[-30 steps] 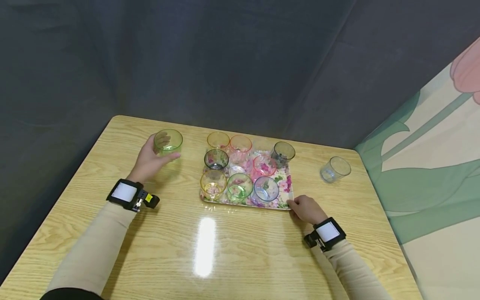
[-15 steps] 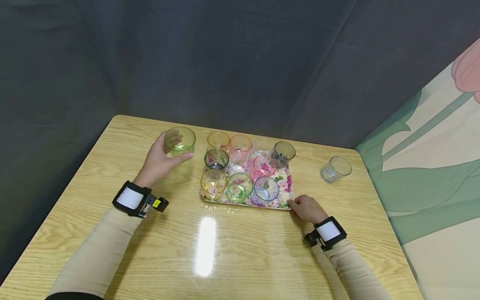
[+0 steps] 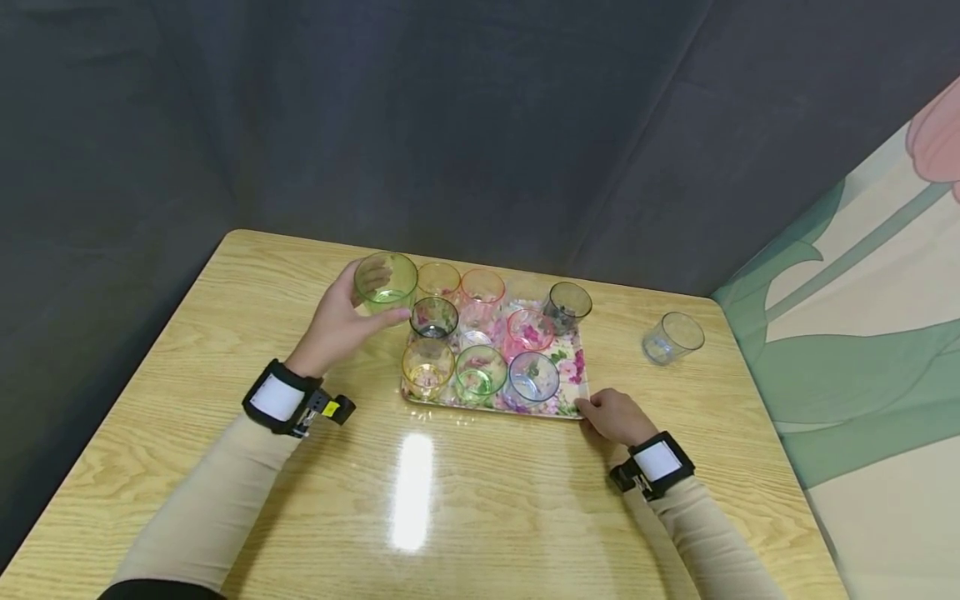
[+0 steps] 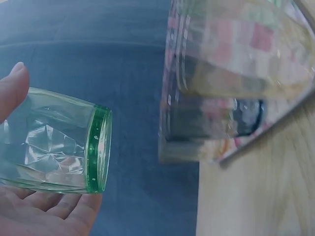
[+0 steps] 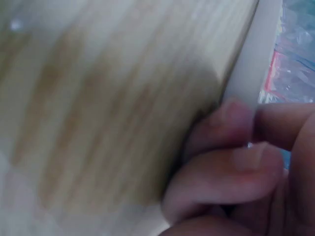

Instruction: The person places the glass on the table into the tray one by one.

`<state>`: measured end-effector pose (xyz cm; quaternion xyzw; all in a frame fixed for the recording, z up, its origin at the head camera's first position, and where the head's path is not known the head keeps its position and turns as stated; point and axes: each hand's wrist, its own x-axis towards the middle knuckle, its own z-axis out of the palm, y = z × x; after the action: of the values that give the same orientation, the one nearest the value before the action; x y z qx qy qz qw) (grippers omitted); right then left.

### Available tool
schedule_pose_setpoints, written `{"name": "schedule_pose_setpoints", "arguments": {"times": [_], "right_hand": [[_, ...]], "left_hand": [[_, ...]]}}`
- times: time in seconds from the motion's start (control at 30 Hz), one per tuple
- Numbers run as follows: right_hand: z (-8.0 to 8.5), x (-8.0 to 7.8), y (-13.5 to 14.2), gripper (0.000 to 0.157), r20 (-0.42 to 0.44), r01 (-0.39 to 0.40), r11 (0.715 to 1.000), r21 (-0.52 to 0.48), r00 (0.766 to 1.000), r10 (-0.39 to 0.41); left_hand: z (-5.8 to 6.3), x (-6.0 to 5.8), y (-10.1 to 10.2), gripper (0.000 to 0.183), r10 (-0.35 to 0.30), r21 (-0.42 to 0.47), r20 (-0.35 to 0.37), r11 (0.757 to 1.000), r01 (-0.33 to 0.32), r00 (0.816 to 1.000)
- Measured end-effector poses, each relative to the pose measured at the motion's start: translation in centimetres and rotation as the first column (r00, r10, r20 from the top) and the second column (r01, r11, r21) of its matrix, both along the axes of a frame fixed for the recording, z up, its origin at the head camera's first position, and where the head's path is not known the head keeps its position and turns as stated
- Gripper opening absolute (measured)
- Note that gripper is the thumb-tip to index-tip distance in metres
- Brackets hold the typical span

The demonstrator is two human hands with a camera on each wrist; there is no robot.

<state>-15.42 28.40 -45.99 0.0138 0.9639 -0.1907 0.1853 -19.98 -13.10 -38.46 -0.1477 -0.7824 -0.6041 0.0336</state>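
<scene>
My left hand point(image 3: 337, 327) grips a clear green tumbler point(image 3: 386, 292) by its sides, thumb in front and fingers behind. The tumbler is held up beside the back left corner of a floral tray point(image 3: 573, 358). In the left wrist view, the tumbler's thick green base point(image 4: 98, 150) points toward the tray's glasses. At the tray's near right corner, my right hand point(image 3: 617, 418) pinches the rim; the right wrist view has its curled fingers point(image 5: 221, 179) against the pale tray edge point(image 5: 252, 64). On the tray stand several tumblers, among them yellow point(image 3: 427, 371), green point(image 3: 481, 373) and blue point(image 3: 533, 379).
Two dark grey tumblers point(image 3: 433, 319) and pink ones point(image 3: 529, 332) share the tray. A clear tumbler point(image 3: 672, 337) stands apart on the wooden table point(image 3: 480, 500), to the tray's right. Dark cloth point(image 3: 450, 125) hangs behind the table, and a flower-patterned cloth point(image 3: 862, 350) lies along the right side.
My left hand has carried the green tumbler rightward, from open table to close beside the tray's back left tumblers. The right hand has stayed on the tray corner.
</scene>
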Motion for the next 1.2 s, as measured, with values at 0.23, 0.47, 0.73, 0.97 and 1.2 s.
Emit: {"name": "schedule_pose_setpoints", "arguments": {"times": [0.23,0.47,0.73,0.97,1.2], "right_hand": [[2.6,-0.4,1.0,0.053,-0.222,0.059,0.996,0.065,0.974,-0.044],[5.5,-1.4,-2.5,0.034,-0.704,0.038,0.938,-0.343,0.651,-0.284],[8.8,-0.4,-10.1,0.042,-0.655,-0.512,0.433,-0.742,0.694,-0.299],[9.8,0.3,-13.5,0.079,-0.524,-0.491,0.185,-0.851,0.808,-0.268],[9.6,1.0,-13.7,0.086,-0.489,-0.457,0.193,-0.868,0.856,-0.17]], "left_hand": [[0.1,0.2,1.1,0.083,-0.05,0.009,-0.028,0.999,0.05,0.998],[1.0,1.1,3.2,0.077,-0.138,0.103,-0.075,0.984,0.145,0.988],[3.0,3.1,7.4,0.079,-0.284,0.046,-0.067,0.957,0.287,0.957],[2.1,4.1,10.6,0.089,-0.373,0.032,-0.009,0.927,0.373,0.928],[1.7,4.5,11.3,0.09,-0.397,0.016,-0.065,0.917,0.398,0.916]]}}
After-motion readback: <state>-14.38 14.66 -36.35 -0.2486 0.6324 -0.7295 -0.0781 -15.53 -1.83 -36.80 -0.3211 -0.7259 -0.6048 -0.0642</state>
